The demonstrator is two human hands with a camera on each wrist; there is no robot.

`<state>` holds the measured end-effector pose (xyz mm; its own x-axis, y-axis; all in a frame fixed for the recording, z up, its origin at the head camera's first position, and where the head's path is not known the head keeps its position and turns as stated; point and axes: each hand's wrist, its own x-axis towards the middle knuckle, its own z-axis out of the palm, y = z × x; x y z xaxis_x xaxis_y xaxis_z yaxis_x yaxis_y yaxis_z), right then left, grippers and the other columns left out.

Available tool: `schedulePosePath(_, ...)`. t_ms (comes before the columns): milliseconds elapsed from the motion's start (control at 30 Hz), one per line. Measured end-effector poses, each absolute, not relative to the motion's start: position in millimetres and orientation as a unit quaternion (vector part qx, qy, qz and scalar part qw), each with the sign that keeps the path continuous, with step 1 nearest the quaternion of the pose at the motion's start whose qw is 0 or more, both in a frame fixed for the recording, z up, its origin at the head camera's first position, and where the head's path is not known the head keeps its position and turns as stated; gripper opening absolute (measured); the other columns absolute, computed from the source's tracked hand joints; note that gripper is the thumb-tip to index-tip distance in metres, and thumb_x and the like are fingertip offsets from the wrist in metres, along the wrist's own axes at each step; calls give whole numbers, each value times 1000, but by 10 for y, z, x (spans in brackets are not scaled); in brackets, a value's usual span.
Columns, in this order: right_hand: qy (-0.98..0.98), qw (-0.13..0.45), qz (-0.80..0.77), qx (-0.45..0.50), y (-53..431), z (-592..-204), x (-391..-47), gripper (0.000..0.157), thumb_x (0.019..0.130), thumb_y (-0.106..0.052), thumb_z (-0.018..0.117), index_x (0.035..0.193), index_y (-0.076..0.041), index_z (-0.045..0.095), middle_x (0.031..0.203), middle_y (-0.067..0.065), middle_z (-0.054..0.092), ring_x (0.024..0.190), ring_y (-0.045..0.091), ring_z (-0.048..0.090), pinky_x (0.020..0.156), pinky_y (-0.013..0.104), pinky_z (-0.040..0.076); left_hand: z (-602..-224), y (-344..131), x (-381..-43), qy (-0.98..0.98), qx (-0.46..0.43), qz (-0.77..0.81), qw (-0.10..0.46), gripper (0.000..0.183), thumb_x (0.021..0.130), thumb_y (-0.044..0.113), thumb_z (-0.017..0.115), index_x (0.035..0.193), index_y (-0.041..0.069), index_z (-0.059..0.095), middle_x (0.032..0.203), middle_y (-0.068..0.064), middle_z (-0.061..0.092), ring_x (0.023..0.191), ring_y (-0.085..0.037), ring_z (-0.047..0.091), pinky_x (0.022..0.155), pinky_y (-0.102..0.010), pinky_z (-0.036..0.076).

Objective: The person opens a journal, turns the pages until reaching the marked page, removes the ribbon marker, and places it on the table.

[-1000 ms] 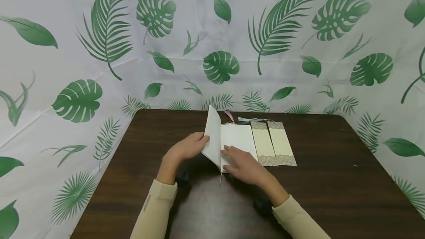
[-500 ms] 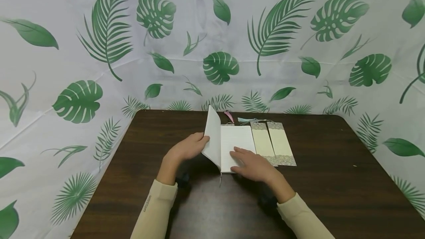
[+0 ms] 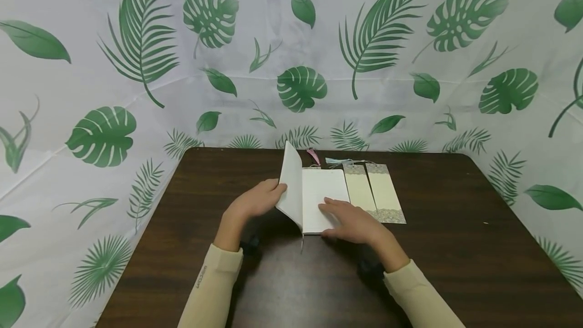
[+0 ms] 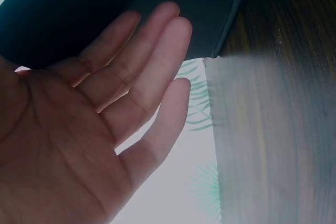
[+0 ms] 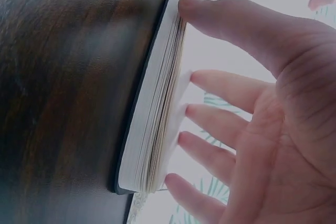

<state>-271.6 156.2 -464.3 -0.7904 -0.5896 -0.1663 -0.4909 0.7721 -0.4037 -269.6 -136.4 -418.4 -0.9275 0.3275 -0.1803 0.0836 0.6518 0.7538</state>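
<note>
An open notebook (image 3: 323,191) with white pages and a dark cover lies on the table. Its left side stands raised, and my left hand (image 3: 255,199) holds it, thumb on the page side. In the left wrist view the fingers (image 4: 157,66) lie against the dark outer cover (image 4: 205,9). My right hand (image 3: 352,219) rests its spread fingertips on the right-hand page. The right wrist view shows the thumb (image 5: 226,17) at the bottom edge of the page block (image 5: 157,93). A ribbon end (image 3: 302,243) hangs out below the spine.
Two cream bookmarks (image 3: 359,189) with patterned ends lie right of the notebook, partly overlapping. Their pale blue tassel (image 3: 338,161) lies above. A pink tassel (image 3: 313,155) shows behind the notebook. The dark wooden table (image 3: 455,257) meets a leaf-print cloth (image 3: 255,90).
My right hand has slid rightward across the page, away from the spine. The left hand still holds the raised side in place. The head view has shifted slightly.
</note>
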Motion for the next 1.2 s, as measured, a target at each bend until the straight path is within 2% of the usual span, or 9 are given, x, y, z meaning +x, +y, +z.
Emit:
schedulePosePath(233, 926, 161, -187, -285, 1610, -4647, -2734, 66, 100, -41, 76, 157, -13, 57, 170, 15, 43, 157, 41, 41, 124, 63, 36, -4183, -1360, -2711, 892, 120, 409, 152, 46, 114, 38, 32, 117, 7, 65, 103, -9, 62, 101, -24, 59, 97, -45, 47)
schedulePosePath(467, 924, 169, -186, -287, 1618, -4629, -2726, 62, 101, -40, 75, 156, -14, 58, 170, 15, 44, 156, 41, 42, 123, 62, 37, -4189, -1361, -2708, 893, 116, 408, 152, 46, 114, 39, 33, 119, 7, 65, 105, -9, 63, 103, -25, 59, 98, -46, 47)
schedulePosePath(667, 927, 158, -174, -292, 1588, -4594, -2687, 45, 106, -28, 69, 148, -11, 66, 164, 15, 52, 148, 38, 54, 117, 58, 46, -4209, -1377, -2717, 894, 117, 405, 152, 47, 114, 40, 32, 118, 7, 65, 106, -9, 62, 105, -25, 58, 98, -46, 47)
schedulePosePath(867, 936, 156, -139, -283, 1580, -4580, -2680, 49, 103, -16, 72, 151, -13, 63, 165, 11, 51, 150, 36, 52, 118, 58, 45, -4208, -1384, -2716, 892, 120, 410, 150, 46, 114, 39, 32, 119, 7, 66, 107, -8, 63, 105, -25, 58, 99, -46, 47)
schedulePosePath(967, 944, 132, -134, -272, 1616, -4574, -2708, 47, 102, -12, 72, 149, -14, 64, 158, 12, 59, 145, 37, 57, 115, 58, 47, -4201, -1381, -2714, 892, 117, 411, 150, 46, 114, 38, 32, 119, 7, 65, 106, -9, 63, 105, -25, 58, 99, -46, 47)
schedulePosePath(1067, 956, 73, -134, -250, 1667, -4566, -2750, 46, 99, -17, 76, 144, -15, 68, 148, 11, 67, 136, 37, 63, 109, 59, 52, -4196, -1377, -2712, 892, 114, 409, 152, 46, 114, 39, 33, 119, 6, 65, 107, -9, 63, 106, -25, 58, 100, -47, 47)
schedulePosePath(1133, 961, 25, -139, -237, 1693, -4551, -2775, 51, 95, -19, 79, 145, -16, 67, 149, 13, 66, 135, 40, 63, 106, 62, 52, -4194, -1375, -2711, 893, 112, 408, 152, 47, 114, 39, 33, 120, 6, 65, 107, -9, 63, 106, -26, 58, 100, -47, 47)
schedulePosePath(1200, 962, -13, -156, -223, 1699, -4532, -2795, 63, 93, -23, 83, 152, -15, 61, 156, 15, 60, 140, 43, 59, 106, 65, 51, -4191, -1373, -2710, 893, 112, 409, 153, 47, 114, 39, 33, 122, 6, 65, 108, -9, 64, 106, -25, 58, 100, -47, 47)
